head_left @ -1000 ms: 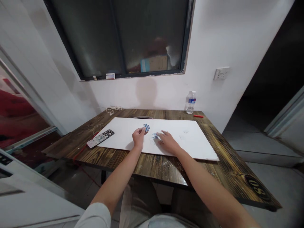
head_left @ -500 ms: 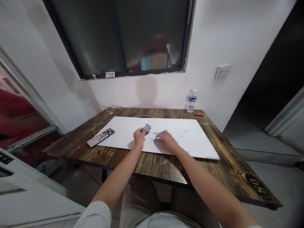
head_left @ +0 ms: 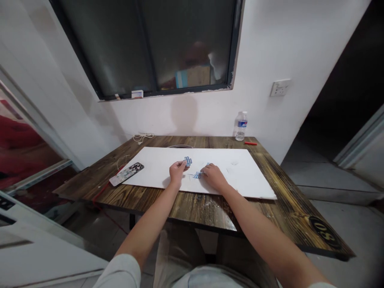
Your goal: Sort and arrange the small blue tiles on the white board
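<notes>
Palms down, left hand (head_left: 177,172) pinches blue piece (head_left: 187,161), right hand (head_left: 214,177) touches another piece (head_left: 197,175).

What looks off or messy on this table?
White flecks litter the dark wooden table along its near edge, just below the flat white board. A rectangular grey phone lies askew at the board's left edge. The small blue-and-white piece pinched in the left hand is too small to judge.
</notes>
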Tool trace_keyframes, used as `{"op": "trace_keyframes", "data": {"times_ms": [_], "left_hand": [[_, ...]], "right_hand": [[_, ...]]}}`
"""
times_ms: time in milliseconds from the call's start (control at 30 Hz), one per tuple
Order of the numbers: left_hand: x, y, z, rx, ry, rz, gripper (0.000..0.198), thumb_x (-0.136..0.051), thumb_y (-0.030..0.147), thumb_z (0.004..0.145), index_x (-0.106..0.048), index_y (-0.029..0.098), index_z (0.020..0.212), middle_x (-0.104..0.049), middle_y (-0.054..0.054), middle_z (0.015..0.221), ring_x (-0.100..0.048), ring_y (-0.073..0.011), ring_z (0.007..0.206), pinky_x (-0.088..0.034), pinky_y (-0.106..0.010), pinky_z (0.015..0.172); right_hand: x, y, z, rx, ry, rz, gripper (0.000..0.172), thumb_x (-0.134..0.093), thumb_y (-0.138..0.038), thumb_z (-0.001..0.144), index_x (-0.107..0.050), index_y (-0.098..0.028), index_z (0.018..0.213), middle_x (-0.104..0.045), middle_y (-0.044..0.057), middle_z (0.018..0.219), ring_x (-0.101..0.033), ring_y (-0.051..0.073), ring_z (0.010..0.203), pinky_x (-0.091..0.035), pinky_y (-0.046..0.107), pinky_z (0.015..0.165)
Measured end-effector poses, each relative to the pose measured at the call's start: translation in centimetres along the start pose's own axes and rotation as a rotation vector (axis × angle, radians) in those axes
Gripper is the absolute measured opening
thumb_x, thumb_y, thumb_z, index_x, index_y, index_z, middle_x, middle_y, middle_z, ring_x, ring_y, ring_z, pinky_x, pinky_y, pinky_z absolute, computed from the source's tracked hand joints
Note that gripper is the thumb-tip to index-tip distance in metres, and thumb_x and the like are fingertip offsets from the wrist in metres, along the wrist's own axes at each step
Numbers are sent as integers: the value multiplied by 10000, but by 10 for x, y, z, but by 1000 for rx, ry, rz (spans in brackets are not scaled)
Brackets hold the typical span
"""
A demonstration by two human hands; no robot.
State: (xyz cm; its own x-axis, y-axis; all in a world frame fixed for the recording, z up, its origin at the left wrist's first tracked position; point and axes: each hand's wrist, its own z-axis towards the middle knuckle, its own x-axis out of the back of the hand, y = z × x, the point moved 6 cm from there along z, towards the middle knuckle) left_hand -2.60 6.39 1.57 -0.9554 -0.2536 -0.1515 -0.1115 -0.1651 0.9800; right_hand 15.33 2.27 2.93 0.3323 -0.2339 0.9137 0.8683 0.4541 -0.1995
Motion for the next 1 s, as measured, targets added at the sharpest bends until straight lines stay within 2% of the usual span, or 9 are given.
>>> {"op": "trace_keyframes", "data": {"times_ms": [67,167,333,433,600,700,867,1000], "left_hand": [[-1,0,0,1,-10,0,308,-753,389,630,-664,129,769,-702,-51,662,-694,-184,633,-504,-226,543],[-2,0,-1,6,-14,3,310,-757,387,630,-665,128,774,-709,-57,677,-697,-186,634,-509,-227,547],[-4,0,-3,6,-34,19,307,-761,383,635,-669,127,776,-706,-55,658,-698,-187,629,-530,-243,573],[-6,1,-3,-5,-50,2,307,-775,375,620,-669,122,759,-704,-50,654,-692,-174,606,-552,-263,617],[-8,2,-3,-23,-78,1,328,-788,388,608,-670,120,755,-698,-47,642,-689,-175,590,-567,-285,636],[-8,2,-3,-23,-87,11,333,-790,395,607,-669,121,751,-698,-49,639,-691,-182,595,-571,-287,631],[-8,2,-5,-6,-82,36,329,-791,394,610,-674,127,763,-706,-54,656,-697,-189,612,-577,-291,626],[-9,2,-4,-12,-97,34,342,-795,409,600,-677,127,755,-707,-52,655,-696,-186,614,-583,-297,651]], "right_hand": [[-3,3,0,6,-13,-7,230,-529,-200,882,-696,-182,1038,-700,85,1039,-555,223,1026,-357,293,861],[-8,3,1,40,-60,-43,225,-514,-224,900,-711,-176,999,-716,91,962,-582,225,955,-364,302,837],[-10,1,5,84,-60,-118,242,-478,-210,914,-710,-145,939,-710,118,896,-589,236,905,-361,315,796],[-10,0,5,101,-38,-118,221,-485,-189,906,-694,-148,968,-701,117,909,-581,234,923,-352,317,801],[-10,9,3,18,48,-3,262,-532,-144,860,-664,-196,1080,-683,83,1036,-552,228,1000,-350,306,802],[-11,16,3,-32,74,84,300,-543,-109,837,-672,-214,1086,-690,61,1034,-546,216,993,-358,301,807],[-11,20,4,-45,113,158,226,-566,-108,827,-731,-214,937,-717,44,925,-553,203,912,-376,298,816],[-6,24,4,-67,218,275,135,-613,-157,811,-739,-205,819,-705,60,865,-562,203,885,-399,310,814]]}}
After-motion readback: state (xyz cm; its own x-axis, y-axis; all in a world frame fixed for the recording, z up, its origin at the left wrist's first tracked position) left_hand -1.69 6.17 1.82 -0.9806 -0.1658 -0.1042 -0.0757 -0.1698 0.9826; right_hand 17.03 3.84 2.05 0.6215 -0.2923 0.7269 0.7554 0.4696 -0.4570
